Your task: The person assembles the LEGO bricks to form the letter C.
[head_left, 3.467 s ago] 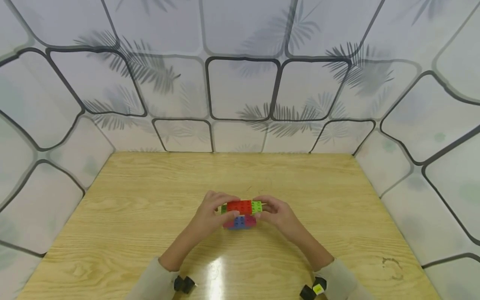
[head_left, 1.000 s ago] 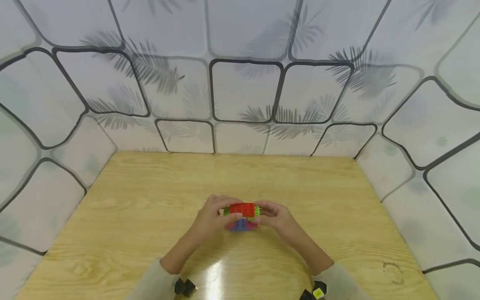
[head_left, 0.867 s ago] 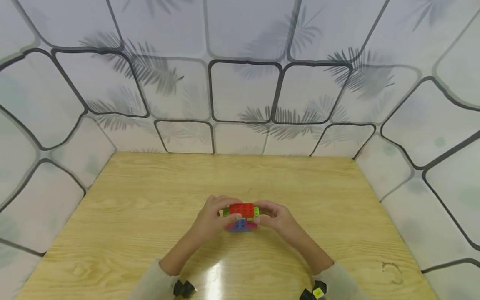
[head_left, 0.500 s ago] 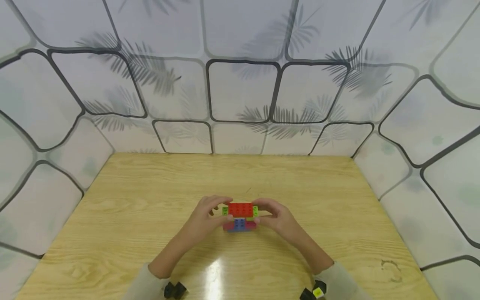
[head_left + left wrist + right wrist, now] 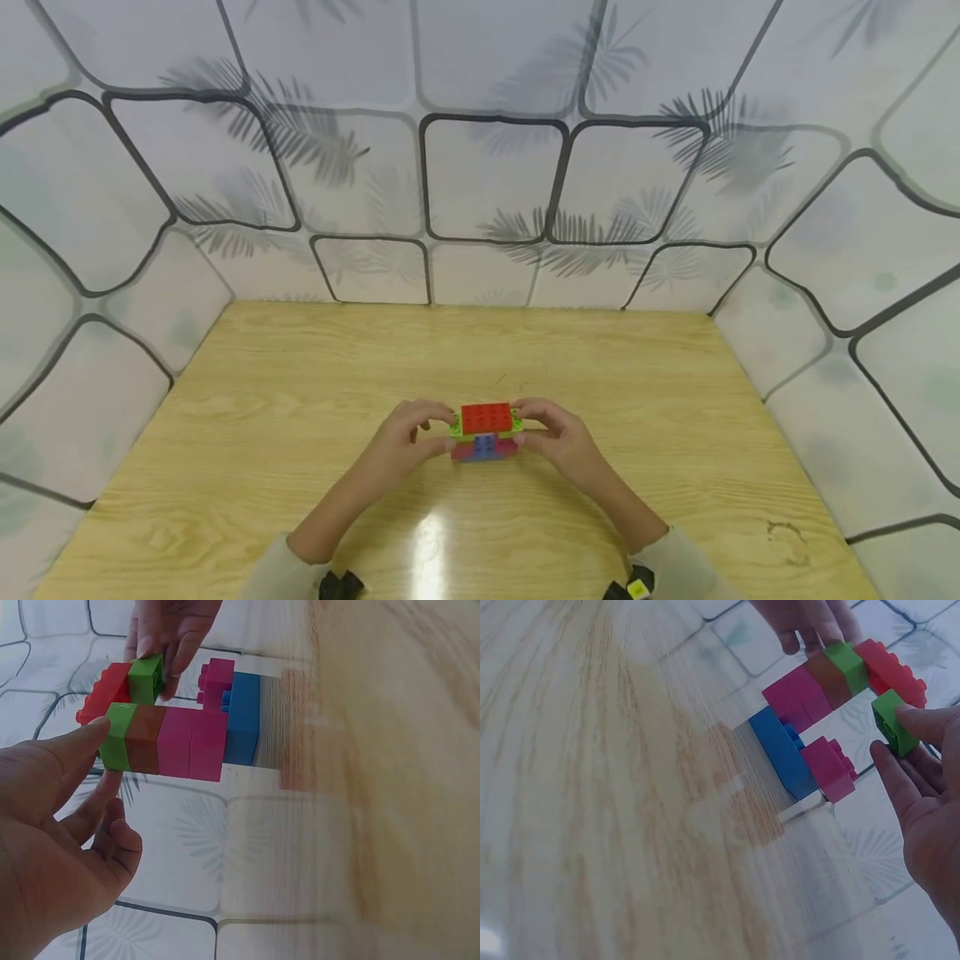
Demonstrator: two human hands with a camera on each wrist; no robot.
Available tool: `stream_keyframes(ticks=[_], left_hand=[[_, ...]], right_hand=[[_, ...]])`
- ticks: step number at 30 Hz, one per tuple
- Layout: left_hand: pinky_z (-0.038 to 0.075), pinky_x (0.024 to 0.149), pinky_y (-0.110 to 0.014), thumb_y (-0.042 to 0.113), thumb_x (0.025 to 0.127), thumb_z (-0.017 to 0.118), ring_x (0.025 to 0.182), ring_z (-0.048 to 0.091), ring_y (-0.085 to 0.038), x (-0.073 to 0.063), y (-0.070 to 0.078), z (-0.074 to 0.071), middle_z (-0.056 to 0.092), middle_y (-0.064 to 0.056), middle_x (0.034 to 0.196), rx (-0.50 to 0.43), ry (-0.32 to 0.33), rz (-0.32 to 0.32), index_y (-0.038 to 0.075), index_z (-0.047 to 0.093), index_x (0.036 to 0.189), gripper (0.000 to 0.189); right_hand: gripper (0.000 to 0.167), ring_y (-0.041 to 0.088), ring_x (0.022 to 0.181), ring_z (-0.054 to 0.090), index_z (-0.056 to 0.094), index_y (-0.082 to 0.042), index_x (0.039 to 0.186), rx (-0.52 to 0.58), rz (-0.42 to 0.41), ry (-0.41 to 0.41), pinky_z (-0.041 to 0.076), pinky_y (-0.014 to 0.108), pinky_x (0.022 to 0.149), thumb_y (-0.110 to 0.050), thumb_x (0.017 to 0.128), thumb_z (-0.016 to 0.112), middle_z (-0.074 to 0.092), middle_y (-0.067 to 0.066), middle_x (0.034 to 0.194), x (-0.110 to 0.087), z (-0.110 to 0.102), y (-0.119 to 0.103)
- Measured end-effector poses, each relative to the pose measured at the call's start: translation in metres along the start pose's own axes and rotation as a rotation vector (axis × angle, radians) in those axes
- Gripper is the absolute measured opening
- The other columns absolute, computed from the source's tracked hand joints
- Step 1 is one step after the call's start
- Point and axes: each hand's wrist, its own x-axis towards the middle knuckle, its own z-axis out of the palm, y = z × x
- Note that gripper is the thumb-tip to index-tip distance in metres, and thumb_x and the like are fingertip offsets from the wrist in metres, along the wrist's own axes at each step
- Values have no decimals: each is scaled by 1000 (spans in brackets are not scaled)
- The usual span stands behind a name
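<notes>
A toy building-brick structure stands on the table, with a blue brick point(image 5: 244, 720) at its base. On its left end rise pink bricks point(image 5: 191, 742), a brown brick point(image 5: 144, 739) and a green brick point(image 5: 118, 739). My left hand point(image 5: 393, 442) pinches that green brick between thumb and finger. A red brick point(image 5: 486, 418) spans the top to a second green brick point(image 5: 895, 724), which my right hand point(image 5: 566, 442) pinches. Below this second green brick, a gap separates it from a single pink brick point(image 5: 829, 769) on the blue one.
The wooden table point(image 5: 300, 358) reaches back to pale patterned panels point(image 5: 491, 179), which enclose it at the back and both sides. Black wrist devices point(image 5: 341, 586) sit at both sleeves.
My left hand has slid left off the red brick to the green brick at the left end, uncovering the red top. My right hand keeps its grip at the right end.
</notes>
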Motion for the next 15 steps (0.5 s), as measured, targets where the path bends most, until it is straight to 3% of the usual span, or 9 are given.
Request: stream_keyframes(ticks=[3,8,12,15], left_hand=[[40,72,-27,24,91,76,98,50,-30,1,-1,1,66,5,124,-2,4,-3,28,70,110,20],[41,73,-29,22,91,75,94,49,-23,1,1,2,67,7,121,16,20,7,28,70,109,19],[43,77,-32,24,92,74,91,47,-18,3,3,3,66,9,117,15,33,-28,29,71,111,19],[44,74,-31,25,93,74,90,47,-18,7,2,3,66,3,114,-3,39,-71,27,71,114,22]], right_hand=[[26,26,120,62,60,5,116,4,8,1,56,29,91,-1,93,69,51,28,140,0,0,-2],[23,15,119,62,61,4,114,-22,8,15,56,28,91,-2,93,70,54,26,137,1,1,-2],[22,11,121,61,64,-1,113,-76,5,45,56,27,92,-6,93,70,58,22,136,2,0,-1],[22,11,123,60,64,-4,115,-99,3,57,55,27,93,-9,94,71,59,18,136,5,-1,0]])
